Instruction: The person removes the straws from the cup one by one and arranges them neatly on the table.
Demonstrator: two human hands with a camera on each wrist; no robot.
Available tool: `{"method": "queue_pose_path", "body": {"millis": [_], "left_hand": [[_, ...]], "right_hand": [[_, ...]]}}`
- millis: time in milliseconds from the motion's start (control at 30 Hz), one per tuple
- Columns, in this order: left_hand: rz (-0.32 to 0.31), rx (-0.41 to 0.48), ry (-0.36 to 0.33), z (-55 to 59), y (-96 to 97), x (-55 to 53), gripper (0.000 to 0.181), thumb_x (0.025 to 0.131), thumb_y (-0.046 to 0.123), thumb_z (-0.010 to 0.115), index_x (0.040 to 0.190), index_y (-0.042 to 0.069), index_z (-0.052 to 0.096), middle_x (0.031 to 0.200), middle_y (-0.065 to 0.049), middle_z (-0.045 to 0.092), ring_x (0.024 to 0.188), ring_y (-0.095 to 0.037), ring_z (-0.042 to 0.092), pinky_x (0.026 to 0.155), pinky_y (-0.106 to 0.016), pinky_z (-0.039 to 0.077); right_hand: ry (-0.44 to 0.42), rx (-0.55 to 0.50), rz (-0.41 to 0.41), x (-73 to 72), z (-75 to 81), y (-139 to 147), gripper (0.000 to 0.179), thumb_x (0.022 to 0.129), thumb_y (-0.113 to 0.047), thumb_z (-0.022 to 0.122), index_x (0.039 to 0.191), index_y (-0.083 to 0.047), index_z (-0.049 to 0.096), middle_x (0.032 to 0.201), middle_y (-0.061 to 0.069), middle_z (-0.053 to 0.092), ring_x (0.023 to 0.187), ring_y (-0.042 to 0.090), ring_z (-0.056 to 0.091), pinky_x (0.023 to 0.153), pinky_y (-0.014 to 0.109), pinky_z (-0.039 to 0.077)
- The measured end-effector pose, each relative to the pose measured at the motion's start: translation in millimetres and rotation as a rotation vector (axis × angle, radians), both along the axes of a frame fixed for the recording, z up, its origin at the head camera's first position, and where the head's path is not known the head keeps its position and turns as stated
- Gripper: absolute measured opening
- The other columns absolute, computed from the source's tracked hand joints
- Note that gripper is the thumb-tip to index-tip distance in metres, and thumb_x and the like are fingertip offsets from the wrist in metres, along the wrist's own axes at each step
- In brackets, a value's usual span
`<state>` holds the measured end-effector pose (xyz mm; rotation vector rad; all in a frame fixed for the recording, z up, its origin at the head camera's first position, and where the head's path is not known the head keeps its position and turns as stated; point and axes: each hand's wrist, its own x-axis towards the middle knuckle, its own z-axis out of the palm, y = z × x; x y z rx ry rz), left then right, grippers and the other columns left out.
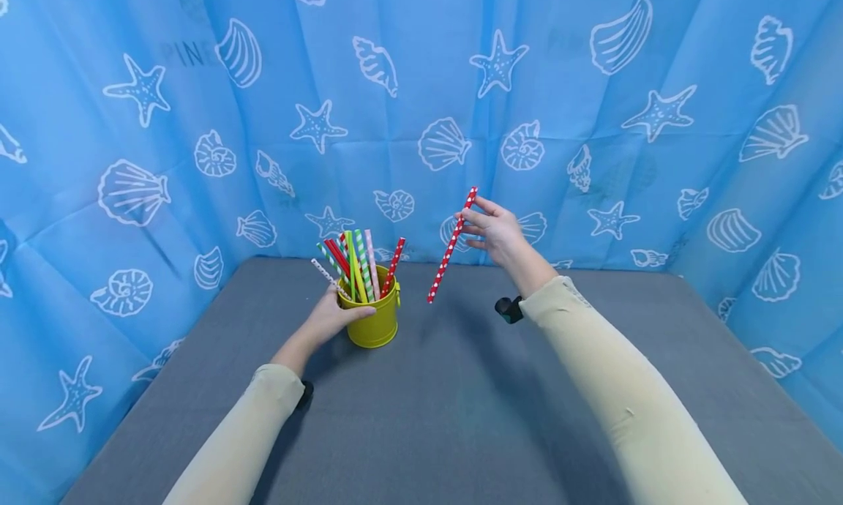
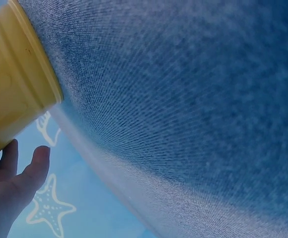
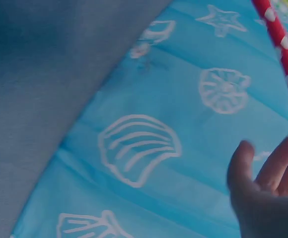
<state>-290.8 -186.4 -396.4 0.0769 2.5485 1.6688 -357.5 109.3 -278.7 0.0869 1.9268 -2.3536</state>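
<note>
A yellow bucket [image 1: 372, 325] with several paper straws [image 1: 358, 260] standing in it is on the table, left of the middle. My left hand [image 1: 327, 317] grips the bucket's left side, thumb across the front near the rim. In the left wrist view the bucket [image 2: 15, 74] appears tilted, with part of the left hand [image 2: 15, 183] beside it. Higher up on the right, my right hand [image 1: 499, 232] pinches a red straw with white spots [image 1: 451, 249] near its upper end. That straw [image 3: 285, 57] slants down, its lower end above the table.
A grey cloth covers the table [image 1: 421, 424]. Behind and at both sides hangs a blue curtain [image 1: 421, 73] printed with white shells and starfish. A dark wrist camera [image 1: 508, 309] hangs under the right wrist, another [image 1: 306, 395] at the left sleeve.
</note>
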Motion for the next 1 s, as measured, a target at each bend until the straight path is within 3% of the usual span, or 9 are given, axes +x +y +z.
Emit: {"method": "queue_pose_path", "body": {"millis": [167,333,533,667,800,933,1000], "left_hand": [[0.006,0.006,-0.001,0.8,-1.4,-0.7,0.094,0.082,0.041,0.077,0.149,0.006,0.021,0.146,-0.018,0.036,0.132,-0.035,0.038,0.110,-0.053,0.029],[0.006,0.004,0.005,-1.7,-1.7,-0.3,0.092,0.083,0.039,0.077,0.149,0.008,0.022,0.146,-0.017,0.037,0.132,-0.034,0.039,0.110,-0.052,0.031],[0.008,0.005,0.018,-3.0,0.6,-1.2,0.093,0.082,0.040,0.077,0.149,0.006,0.023,0.145,-0.019,0.038,0.131,-0.035,0.040,0.109,-0.052,0.031],[0.016,0.008,0.017,-3.5,1.2,-1.0,0.093,0.082,0.040,0.078,0.149,0.006,0.023,0.146,-0.019,0.038,0.131,-0.035,0.040,0.109,-0.052,0.032],[0.016,0.010,0.022,-4.4,1.1,1.0,0.092,0.083,0.039,0.077,0.149,0.005,0.022,0.146,-0.019,0.038,0.131,-0.035,0.040,0.109,-0.052,0.032],[0.014,0.024,0.034,-4.9,2.0,0.8,0.089,0.084,0.035,0.077,0.148,0.004,0.024,0.145,-0.020,0.038,0.131,-0.035,0.041,0.109,-0.052,0.032],[0.014,0.028,0.037,-4.4,3.3,0.6,0.088,0.084,0.035,0.077,0.148,0.004,0.025,0.145,-0.020,0.039,0.131,-0.035,0.042,0.108,-0.052,0.033]], "right_hand": [[-0.050,0.065,0.059,-14.4,-19.9,-3,0.055,0.097,-0.013,0.059,0.149,-0.019,0.041,0.076,-0.008,0.069,0.073,0.012,0.064,0.099,0.046,0.045],[-0.106,0.059,0.074,-28.2,-47.1,-6,0.055,0.097,-0.009,0.060,0.148,-0.019,0.042,0.075,-0.006,0.069,0.066,0.011,0.066,0.092,0.040,0.051],[-0.138,0.083,0.074,-38.7,-69.9,-9,0.055,0.095,-0.007,0.061,0.146,-0.022,0.047,0.083,-0.003,0.069,0.063,0.012,0.066,0.073,0.032,0.057],[-0.165,0.093,0.077,-44.3,-80.9,-12,0.052,0.096,-0.007,0.061,0.145,-0.020,0.049,0.087,0.000,0.069,0.063,0.013,0.066,0.067,0.030,0.057],[-0.215,0.093,0.059,-49.7,-92.2,-18,0.047,0.096,-0.008,0.060,0.142,-0.017,0.052,0.104,0.007,0.070,0.064,0.013,0.065,0.063,0.028,0.056],[-0.267,0.091,0.043,-56.3,-102.3,-23,0.046,0.097,-0.007,0.059,0.142,-0.015,0.052,0.129,0.014,0.061,0.066,0.012,0.063,0.062,0.027,0.055],[-0.291,0.096,0.038,-60.3,-106.5,-23,0.046,0.097,-0.006,0.059,0.142,-0.014,0.052,0.130,0.014,0.061,0.067,0.012,0.062,0.064,0.028,0.054]]}}
